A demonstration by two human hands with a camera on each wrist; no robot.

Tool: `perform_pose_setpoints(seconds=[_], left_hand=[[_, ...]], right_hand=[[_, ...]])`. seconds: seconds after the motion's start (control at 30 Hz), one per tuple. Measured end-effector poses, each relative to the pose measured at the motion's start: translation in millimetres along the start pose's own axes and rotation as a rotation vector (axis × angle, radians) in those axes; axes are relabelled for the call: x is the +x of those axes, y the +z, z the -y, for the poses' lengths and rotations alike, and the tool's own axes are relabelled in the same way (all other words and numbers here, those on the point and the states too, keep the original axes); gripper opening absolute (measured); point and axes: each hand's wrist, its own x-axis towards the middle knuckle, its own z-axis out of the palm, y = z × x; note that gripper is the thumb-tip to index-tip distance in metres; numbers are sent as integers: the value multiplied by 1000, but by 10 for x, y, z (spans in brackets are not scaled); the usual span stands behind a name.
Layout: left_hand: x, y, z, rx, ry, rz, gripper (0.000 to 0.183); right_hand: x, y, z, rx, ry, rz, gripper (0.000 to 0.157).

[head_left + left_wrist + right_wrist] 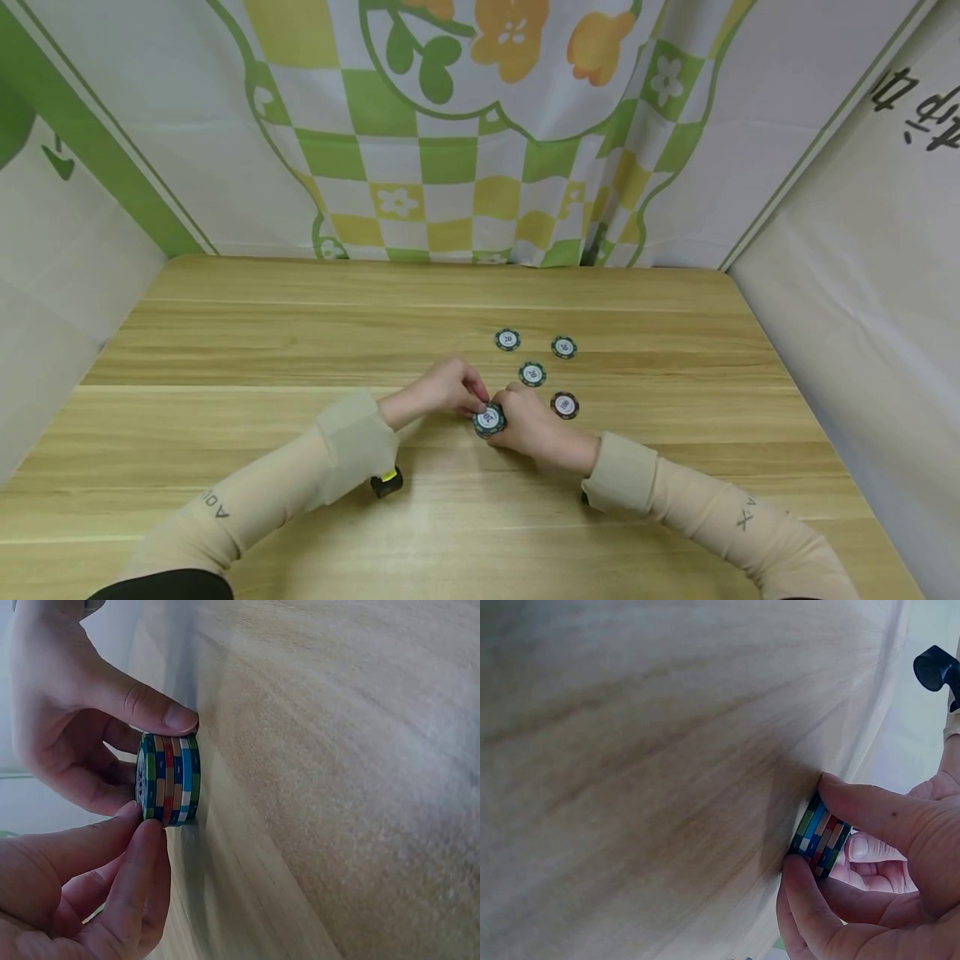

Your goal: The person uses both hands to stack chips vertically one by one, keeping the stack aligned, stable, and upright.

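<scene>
A short stack of poker chips (489, 419), its top chip a green one marked 20, stands on the wooden table between the two hands. My right hand (531, 423) grips the stack from the side, thumb and fingers around its edges. From the other side, the thumb and forefinger of my left hand (452, 387) pinch the edge of the green top chip. Green, tan, red, blue and white bands show along the stack (171, 780) in the left wrist view. In the right wrist view the stack (821, 838) sits between right thumb and forefinger, with left fingertips behind it.
Beyond the right hand lie three loose green chips (532, 374) and, nearer, a black chip (565, 406) marked 100. A small black device (386, 482) shows under the left cuff. A patterned curtain (450, 158) hangs behind the table (262, 333).
</scene>
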Motion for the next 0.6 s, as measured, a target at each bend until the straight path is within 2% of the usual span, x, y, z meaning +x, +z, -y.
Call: perform_pose_setpoints(seconds=[0.47, 0.6], left_hand=[[-11, 11, -25, 49, -10, -22, 9], [-21, -7, -20, 136, 23, -23, 7]], right_hand=[[2, 7, -9, 1, 5, 5, 35], [4, 6, -5, -1, 13, 8, 37]])
